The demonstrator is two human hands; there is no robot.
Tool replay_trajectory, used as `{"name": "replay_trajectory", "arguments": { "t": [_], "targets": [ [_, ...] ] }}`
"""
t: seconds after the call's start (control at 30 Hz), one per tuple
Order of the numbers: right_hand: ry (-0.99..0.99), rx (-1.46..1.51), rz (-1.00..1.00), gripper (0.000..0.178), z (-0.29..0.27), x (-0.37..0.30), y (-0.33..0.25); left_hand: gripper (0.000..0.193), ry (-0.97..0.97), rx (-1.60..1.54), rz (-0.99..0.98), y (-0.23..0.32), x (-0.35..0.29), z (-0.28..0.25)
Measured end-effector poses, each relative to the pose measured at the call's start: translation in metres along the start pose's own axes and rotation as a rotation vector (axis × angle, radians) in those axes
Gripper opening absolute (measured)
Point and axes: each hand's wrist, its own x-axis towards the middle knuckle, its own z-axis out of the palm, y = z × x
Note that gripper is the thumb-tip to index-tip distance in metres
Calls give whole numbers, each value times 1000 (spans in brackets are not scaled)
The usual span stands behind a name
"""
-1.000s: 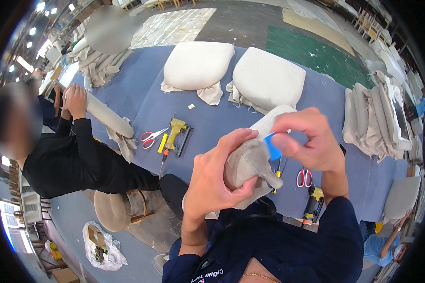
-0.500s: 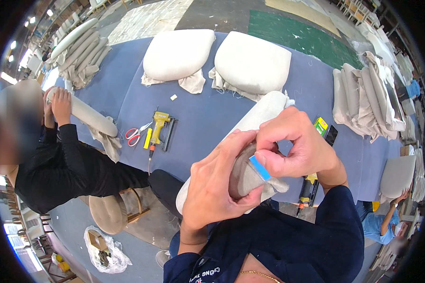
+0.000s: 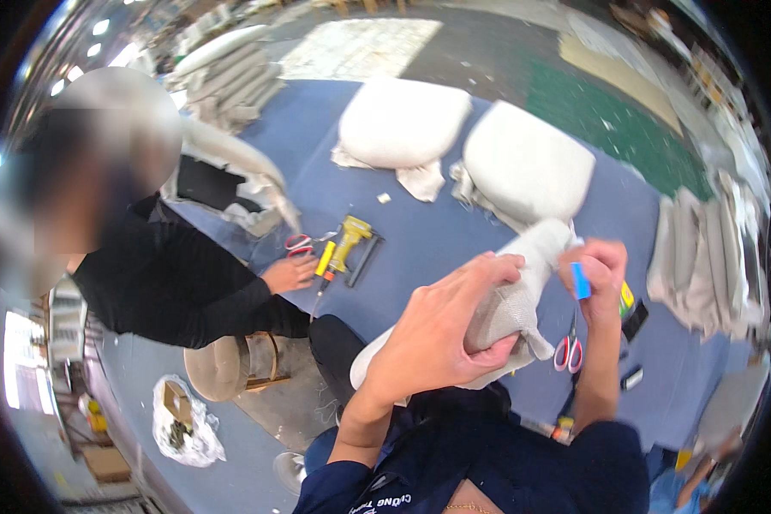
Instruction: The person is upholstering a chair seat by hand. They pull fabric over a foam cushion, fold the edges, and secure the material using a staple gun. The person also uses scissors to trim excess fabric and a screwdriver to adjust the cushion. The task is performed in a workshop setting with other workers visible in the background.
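My left hand grips the edge of a light grey fabric-covered cushion, held on its edge before me. Its fingers press on the top side and the thumb lies underneath, near a loose fold of cloth. My right hand, slightly blurred, is closed just right of the cushion and apart from it. A small flat blue piece sticks out of its fingers; its kind is unclear. Scissors with red and white handles lie beside my right forearm. A second tool is mostly hidden under that forearm.
Two covered seat cushions lie across the blue table. A yellow staple gun sits left of my cushion, near a co-worker's hand. Folded covers are stacked at right, near a black phone. A stool stands lower left.
My right hand has drawn away from the cushion to the right, carrying the blue piece. The co-worker has laid down their cushion and reached toward the scissors. The view has shifted.
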Motion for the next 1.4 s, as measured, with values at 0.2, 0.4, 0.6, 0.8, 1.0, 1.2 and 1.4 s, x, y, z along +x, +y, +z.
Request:
{"name": "replay_trajectory", "arguments": {
  "t": [0.2, 0.4, 0.6, 0.8, 1.0, 1.2, 1.4],
  "targets": [
    [348, -321, 252, 37, -131, -106, 197, 52, 3, -195, -102, -26, 14, -35],
    [632, -1510, 663, 40, -197, -270, 261, 48, 32, -255, -85, -60, 24, -54],
    [429, -2026, 722, 86, -199, -353, 261, 48, 65, -239, -76, -71, 23, -61],
    [565, -2281, 409, 68, -218, -383, 286, 46, 135, -244, -51, -70, 19, -61],
    [499, -2201, 591, 43, -191, -373, 241, 45, 147, -211, -20, -74, 17, -66],
    [632, -1539, 860, 35, -219, -366, 220, 46, 82, -234, -102, -66, 12, -73],
    [1064, -175, 745, 30, -253, -334, 191, 47, 150, -239, -34, -76, -3, -70]
  ]
}}
